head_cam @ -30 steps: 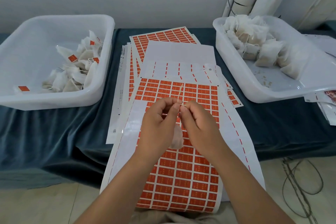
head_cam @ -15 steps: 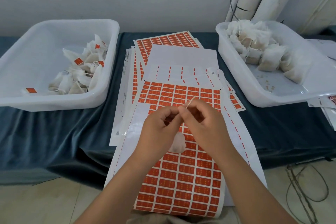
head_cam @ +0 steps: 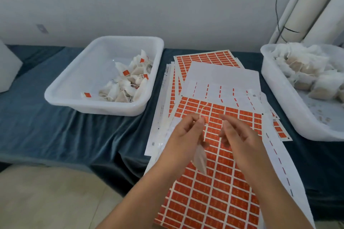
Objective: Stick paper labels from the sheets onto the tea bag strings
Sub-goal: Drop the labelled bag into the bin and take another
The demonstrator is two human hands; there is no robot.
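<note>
My left hand (head_cam: 183,134) pinches an orange label on the string of a white tea bag (head_cam: 200,160), and the bag dangles below the fingers. My right hand (head_cam: 238,135) is apart from it, fingers loosely spread, holding nothing. Both hover over the top sheet of orange labels (head_cam: 214,191) on a stack of sheets. The white tub on the left (head_cam: 74,87) holds labelled tea bags (head_cam: 128,83). Unlabelled tea bags (head_cam: 305,72) fill the white tub on the right (head_cam: 279,109).
A dark blue cloth (head_cam: 74,132) covers the table. Used white backing sheets (head_cam: 223,80) lie among the label sheets. White pipes and a black cable (head_cam: 279,15) stand at the back right. Pale floor (head_cam: 46,197) shows below the table's front edge.
The hands were together at the string; now my right hand has let go and moved right. The view has swung to the left, toward the left tub.
</note>
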